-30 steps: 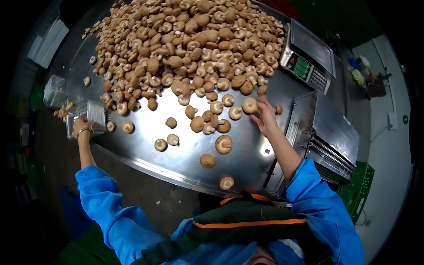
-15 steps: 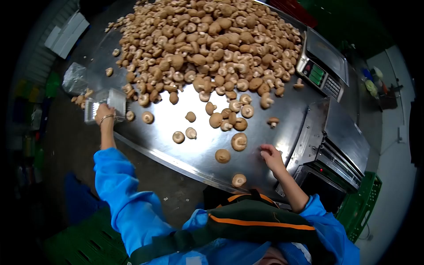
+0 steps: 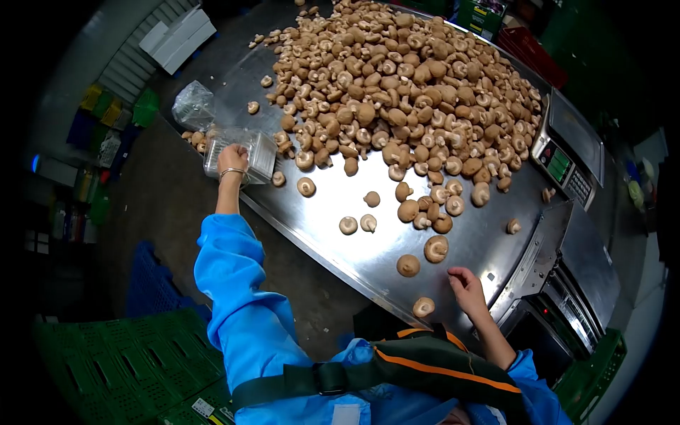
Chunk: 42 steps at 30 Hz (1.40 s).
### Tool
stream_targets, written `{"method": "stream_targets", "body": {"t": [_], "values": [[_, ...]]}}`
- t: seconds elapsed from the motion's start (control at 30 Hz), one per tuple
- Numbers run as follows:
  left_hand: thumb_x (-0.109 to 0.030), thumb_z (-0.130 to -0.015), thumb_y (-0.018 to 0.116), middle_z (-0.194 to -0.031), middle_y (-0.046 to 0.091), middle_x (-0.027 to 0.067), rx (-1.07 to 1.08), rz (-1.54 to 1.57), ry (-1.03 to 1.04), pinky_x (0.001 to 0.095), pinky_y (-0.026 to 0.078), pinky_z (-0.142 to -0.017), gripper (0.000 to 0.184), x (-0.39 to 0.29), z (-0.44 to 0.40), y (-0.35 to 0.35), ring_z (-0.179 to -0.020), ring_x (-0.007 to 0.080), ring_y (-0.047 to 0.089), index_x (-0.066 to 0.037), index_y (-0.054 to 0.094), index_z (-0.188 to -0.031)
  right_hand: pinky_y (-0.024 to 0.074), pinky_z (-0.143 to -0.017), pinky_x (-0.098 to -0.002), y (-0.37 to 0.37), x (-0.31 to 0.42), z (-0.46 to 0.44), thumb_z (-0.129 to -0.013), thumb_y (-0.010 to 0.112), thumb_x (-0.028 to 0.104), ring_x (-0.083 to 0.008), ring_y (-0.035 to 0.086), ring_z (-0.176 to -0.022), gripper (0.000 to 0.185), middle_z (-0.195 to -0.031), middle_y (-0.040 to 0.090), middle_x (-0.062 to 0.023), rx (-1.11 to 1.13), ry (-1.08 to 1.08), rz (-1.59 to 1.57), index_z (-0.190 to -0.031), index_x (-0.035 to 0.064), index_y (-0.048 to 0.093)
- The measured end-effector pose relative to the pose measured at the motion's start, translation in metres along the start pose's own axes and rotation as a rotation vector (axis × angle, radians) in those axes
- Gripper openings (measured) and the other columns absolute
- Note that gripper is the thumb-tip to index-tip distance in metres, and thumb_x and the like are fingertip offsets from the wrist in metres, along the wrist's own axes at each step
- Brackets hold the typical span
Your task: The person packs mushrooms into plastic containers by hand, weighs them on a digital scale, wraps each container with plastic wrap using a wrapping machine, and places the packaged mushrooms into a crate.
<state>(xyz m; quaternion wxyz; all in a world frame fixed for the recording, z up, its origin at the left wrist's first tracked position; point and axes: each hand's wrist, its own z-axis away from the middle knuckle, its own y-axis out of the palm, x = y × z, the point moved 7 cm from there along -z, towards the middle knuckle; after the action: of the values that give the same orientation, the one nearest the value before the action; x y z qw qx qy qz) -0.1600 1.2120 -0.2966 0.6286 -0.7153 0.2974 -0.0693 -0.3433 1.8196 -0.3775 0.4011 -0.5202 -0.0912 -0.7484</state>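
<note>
My left hand (image 3: 232, 160), fingers curled, grips a clear plastic tray (image 3: 263, 157) at the left edge of the metal table; other similar trays seem stacked with it. Behind the tray, a few mushrooms (image 3: 196, 139) lie beside a crumpled clear plastic bag (image 3: 193, 105). My right hand (image 3: 467, 290) hovers low over the near right of the table, fingers slightly apart and holding nothing. Closest to it are a brown mushroom cap (image 3: 409, 265), a larger mushroom (image 3: 436, 248) and one stem-up mushroom (image 3: 423, 307).
A large heap of mushrooms (image 3: 404, 78) covers the back of the table (image 3: 319, 219). At right stand a weighing scale (image 3: 563, 163) and a metal machine (image 3: 567, 276). Green crates (image 3: 120, 361) sit on the floor at lower left; white boxes (image 3: 177, 39) are at back left.
The view has swung left, so the table and mushrooms appear further right. My left hand stays at the plastic tray. My right hand remains empty above the near right of the table.
</note>
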Motion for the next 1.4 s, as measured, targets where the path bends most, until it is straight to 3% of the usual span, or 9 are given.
{"method": "stream_targets", "body": {"t": [0.37,0.47,0.6,0.7,0.83,0.93,1.1,1.23,1.4], "values": [[-0.062,-0.065,0.061,-0.081,0.063,0.0182,0.138,-0.010,-0.166,0.0415,0.045,-0.065,0.061,-0.014,-0.020,-0.013,-0.074,0.0348,0.059,-0.003,0.063,-0.078,0.0454,-0.068,-0.0277,0.022,0.029,0.014,-0.082,0.051,0.007,-0.0207,0.057,-0.075,0.018,-0.089,0.058,-0.0129,0.027,-0.169,0.252,-0.096,0.0013,0.059],[-0.050,-0.076,0.059,-0.084,0.062,0.0176,-0.084,0.099,-0.078,0.0422,0.044,-0.063,0.048,-0.023,-0.014,-0.016,-0.076,0.0352,0.058,-0.003,0.062,-0.082,0.0456,-0.069,-0.0279,0.028,0.040,0.012,-0.082,0.051,0.007,-0.0216,0.058,-0.077,0.017,-0.089,0.058,-0.0134,0.042,-0.198,0.304,-0.096,0.0016,0.059],[-0.017,-0.085,0.053,-0.086,0.056,0.0126,-0.857,-0.077,0.275,0.0381,0.044,-0.064,0.013,-0.078,0.028,-0.073,-0.080,0.0307,0.056,-0.006,0.060,-0.087,0.0461,-0.071,-0.0281,0.034,0.054,0.011,-0.082,0.052,0.009,-0.0224,0.060,-0.083,0.017,-0.092,0.059,-0.0140,0.067,-0.266,0.361,-0.096,0.0020,0.060],[-0.012,-0.083,0.053,-0.085,0.058,0.0118,-0.904,0.344,0.498,0.0366,0.045,-0.067,0.012,-0.138,0.084,-0.114,-0.078,0.0290,0.056,-0.004,0.060,-0.089,0.0466,-0.077,-0.0300,0.033,0.058,0.002,-0.085,0.052,0.013,-0.0231,0.060,-0.089,0.020,-0.098,0.060,-0.0136,0.164,-0.112,0.030,-0.101,0.0033,0.058],[-0.003,-0.068,0.061,-0.082,0.059,0.0095,0.084,0.848,1.148,0.0334,0.048,-0.067,0.019,-0.260,0.215,-0.070,-0.078,0.0232,0.057,0.000,0.060,-0.087,0.0367,-0.095,-0.0448,0.031,0.127,0.000,-0.088,0.049,0.037,-0.0271,0.040,-0.119,0.064,-0.133,0.035,-0.0177,0.595,-0.006,-1.080,-0.136,0.0101,0.017],[-0.014,-0.068,0.061,-0.083,0.055,0.0067,-0.036,0.734,1.631,0.0316,0.050,-0.069,0.032,-0.322,0.336,-0.050,-0.077,0.0193,0.057,0.001,0.060,-0.095,0.0475,-0.079,-0.0405,0.020,0.104,-0.032,-0.087,0.050,0.018,-0.0276,0.055,-0.099,0.062,-0.119,0.048,-0.0197,0.383,0.257,-0.872,-0.137,0.0168,0.015],[-0.034,-0.067,0.070,-0.122,0.042,0.0213,0.269,0.460,0.979,0.0495,0.027,-0.095,0.067,-0.297,0.315,0.012,-0.116,0.0369,0.037,0.002,0.043,-0.117,0.0514,-0.063,-0.0382,-0.092,0.059,-0.043,-0.077,0.045,0.001,-0.0309,0.063,-0.072,0.070,-0.089,0.060,-0.0191,-0.288,0.139,0.213,-0.137,0.0061,0.010],[-0.039,-0.053,0.080,-0.123,0.034,0.0298,0.327,-0.039,0.296,0.0466,0.034,-0.088,0.110,-0.174,0.266,0.082,-0.108,0.0419,0.038,0.001,0.018,-0.135,0.0458,-0.079,-0.0445,-0.182,0.093,-0.071,-0.076,0.049,0.004,-0.0422,0.054,-0.096,0.079,-0.123,0.039,-0.0268,-0.598,0.284,0.962,-0.138,0.0079,0.001],[-0.025,-0.052,0.083,-0.122,0.033,0.0280,0.423,0.359,0.362,0.0427,0.040,-0.085,0.110,-0.236,0.249,0.123,-0.103,0.0423,0.039,-0.004,0.014,-0.136,0.0472,-0.075,-0.0453,-0.214,0.029,-0.149,-0.077,0.048,0.013,-0.0380,0.056,-0.092,0.080,-0.115,0.046,-0.0289,-0.562,0.448,0.876,-0.138,0.0084,-0.003]]}}
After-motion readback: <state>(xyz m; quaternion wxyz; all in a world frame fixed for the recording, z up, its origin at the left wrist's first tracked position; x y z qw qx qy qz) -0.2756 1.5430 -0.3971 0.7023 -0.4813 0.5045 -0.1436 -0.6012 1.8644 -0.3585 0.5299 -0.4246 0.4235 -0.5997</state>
